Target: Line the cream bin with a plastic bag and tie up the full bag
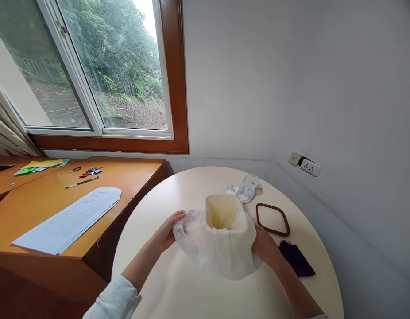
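A cream trash bin (224, 212) with a rounded square mouth stands on the round table. A thin translucent white plastic bag (221, 254) hangs around its outside, and part of the bag lies over the near rim. My left hand (171, 228) grips a bunched edge of the bag, pulled out to the left of the bin. At the bin's right side my right hand (264, 243) is closed at the bag's edge, its fingertips partly hidden behind the plastic.
On the round table (152, 212) lie a crumpled white plastic bag (247, 188), a brown rounded square ring (286, 223) and a dark purple cloth item (296, 260). The wooden desk (135, 177) at left holds papers (72, 217), a pen (82, 182) and keys (91, 173).
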A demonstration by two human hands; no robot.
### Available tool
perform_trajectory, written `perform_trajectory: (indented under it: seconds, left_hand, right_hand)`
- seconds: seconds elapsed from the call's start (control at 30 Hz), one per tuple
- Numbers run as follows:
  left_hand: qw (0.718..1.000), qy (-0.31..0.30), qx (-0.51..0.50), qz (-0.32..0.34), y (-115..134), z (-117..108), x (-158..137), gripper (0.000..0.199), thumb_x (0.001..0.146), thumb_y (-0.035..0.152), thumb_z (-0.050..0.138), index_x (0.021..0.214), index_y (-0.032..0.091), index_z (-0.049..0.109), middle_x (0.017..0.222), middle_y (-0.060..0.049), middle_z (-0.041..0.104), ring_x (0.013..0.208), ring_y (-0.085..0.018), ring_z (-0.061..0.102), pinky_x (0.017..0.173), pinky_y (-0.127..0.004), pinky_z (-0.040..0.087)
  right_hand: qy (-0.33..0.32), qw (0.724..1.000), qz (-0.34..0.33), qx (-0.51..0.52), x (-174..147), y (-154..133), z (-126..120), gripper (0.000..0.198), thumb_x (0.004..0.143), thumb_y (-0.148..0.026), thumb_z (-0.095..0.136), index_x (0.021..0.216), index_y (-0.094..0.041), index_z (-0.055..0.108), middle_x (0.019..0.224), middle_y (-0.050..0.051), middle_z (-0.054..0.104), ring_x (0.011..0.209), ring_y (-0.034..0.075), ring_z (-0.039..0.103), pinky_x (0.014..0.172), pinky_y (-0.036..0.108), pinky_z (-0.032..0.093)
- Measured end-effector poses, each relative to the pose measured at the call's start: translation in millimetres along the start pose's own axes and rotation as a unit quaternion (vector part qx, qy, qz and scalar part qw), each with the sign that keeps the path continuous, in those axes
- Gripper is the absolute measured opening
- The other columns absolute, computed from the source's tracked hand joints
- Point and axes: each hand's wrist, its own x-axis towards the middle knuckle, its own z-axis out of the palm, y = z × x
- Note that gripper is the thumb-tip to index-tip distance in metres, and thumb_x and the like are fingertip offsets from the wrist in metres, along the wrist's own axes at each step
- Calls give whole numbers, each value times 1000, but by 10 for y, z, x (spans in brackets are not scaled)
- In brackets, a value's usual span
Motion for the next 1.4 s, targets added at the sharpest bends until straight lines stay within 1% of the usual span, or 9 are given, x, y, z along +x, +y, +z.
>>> perform_trajectory:
  seconds: [0.27, 0.43, 0.5, 0.63, 0.77, 0.93, 1.07, 1.23, 1.4]
  left_hand:
    - [992, -67, 52, 96, 219, 17, 40, 53, 64, 13, 66, 115, 22, 56, 110, -5, 63, 74, -12, 59, 66, -23, 45]
    - [981, -86, 38, 168, 284, 49, 64, 60, 64, 7, 64, 120, 24, 54, 104, -3, 65, 78, -12, 59, 66, -20, 44]
    - [976, -86, 22, 196, 323, 71, 57, 60, 63, 6, 64, 119, 24, 55, 108, -3, 64, 80, -12, 59, 67, -19, 45]
    - [970, -85, 10, 229, 391, 58, 3, 56, 63, 6, 65, 116, 23, 57, 106, -4, 66, 81, -13, 61, 67, -18, 46]
    - [967, -78, 7, 242, 408, -51, -60, 48, 64, 7, 66, 110, 21, 61, 97, -4, 68, 79, -13, 60, 66, -18, 46]
    - [963, -41, 30, 266, 412, -118, -51, 44, 61, 7, 66, 103, 19, 64, 95, -5, 68, 79, -16, 60, 63, -20, 47]
    - [961, -50, 60, 264, 467, -21, -15, 57, 61, 9, 64, 116, 20, 57, 118, -8, 60, 96, -22, 58, 70, -24, 47]
    - [954, -87, 88, 274, 536, 196, 25, 63, 66, 13, 62, 127, 21, 49, 131, -9, 50, 114, -27, 49, 79, -26, 46]
    - [915, -97, 165, 356, 537, 330, 61, 61, 70, 16, 64, 129, 24, 46, 138, -8, 42, 123, -28, 40, 90, -31, 43]
  right_hand:
    - [39, 995, 25, 90, 112, 33, -88, 10, 74, -21, 49, 68, -19, 56, 80, 10, 63, 81, 25, 59, 67, 31, 39]
    - [63, 968, 20, 240, 138, -14, -270, 31, 84, -41, 35, 94, -23, 58, 92, 6, 64, 81, 21, 59, 66, 29, 44]
    - [55, 920, 29, 386, 106, -54, -375, 31, 83, -45, 39, 102, -26, 56, 88, 3, 65, 73, 19, 59, 60, 28, 44]
    - [61, 765, 29, 640, 17, -124, -595, 24, 69, -37, 66, 89, -26, 59, 77, -2, 64, 64, 13, 56, 56, 23, 42]
    - [68, 709, -5, 701, -46, -131, -747, 26, 63, -26, 73, 80, -24, 54, 70, -5, 59, 60, 10, 53, 51, 19, 39]
    - [54, 725, 12, 687, 2, -112, -828, 24, 64, -24, 69, 80, -24, 50, 66, -5, 57, 53, 11, 51, 44, 20, 36]
    - [12, 755, 60, 653, 175, -121, -853, 22, 63, -22, 62, 85, -21, 57, 73, 0, 63, 60, 16, 57, 50, 25, 43]
    - [45, 723, 70, 686, 426, -231, -882, 27, 62, -24, 63, 88, -18, 65, 93, 5, 69, 84, 21, 63, 66, 27, 50]
    - [71, 722, 12, 688, 549, -365, -922, 32, 60, -21, 67, 92, -19, 67, 101, 5, 68, 93, 20, 61, 75, 27, 49]
